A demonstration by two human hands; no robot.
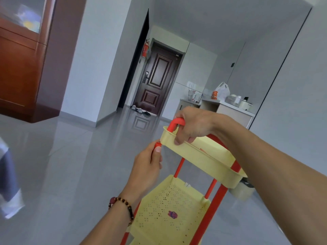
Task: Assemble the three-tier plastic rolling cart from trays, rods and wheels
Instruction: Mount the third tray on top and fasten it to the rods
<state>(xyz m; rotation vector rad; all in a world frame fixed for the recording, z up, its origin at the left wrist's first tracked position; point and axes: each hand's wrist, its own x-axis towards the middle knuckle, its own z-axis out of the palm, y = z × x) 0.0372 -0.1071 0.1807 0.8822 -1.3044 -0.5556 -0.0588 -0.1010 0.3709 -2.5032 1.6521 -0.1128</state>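
The cart stands in front of me, low and right of centre. Its pale yellow top tray (pixel 203 157) sits tilted on red rods (pixel 178 167). Below it is a perforated yellow middle tray (pixel 169 207) with a small purple sticker. A curved red handle (pixel 174 123) rises from the top tray's far corner. My right hand (pixel 192 126) grips that handle and the tray rim. My left hand (pixel 148 165) pinches the top of a red rod (pixel 157 145) at the tray's near left corner. The bottom tier and the wheels are out of view.
Glossy grey floor tiles spread to the left and ahead. A dark entrance door (pixel 157 80) with shoes (pixel 139 110) is at the far end. A low counter (pixel 230 110) with bags and containers stands behind the cart. A wooden cabinet (pixel 21 64) is far left.
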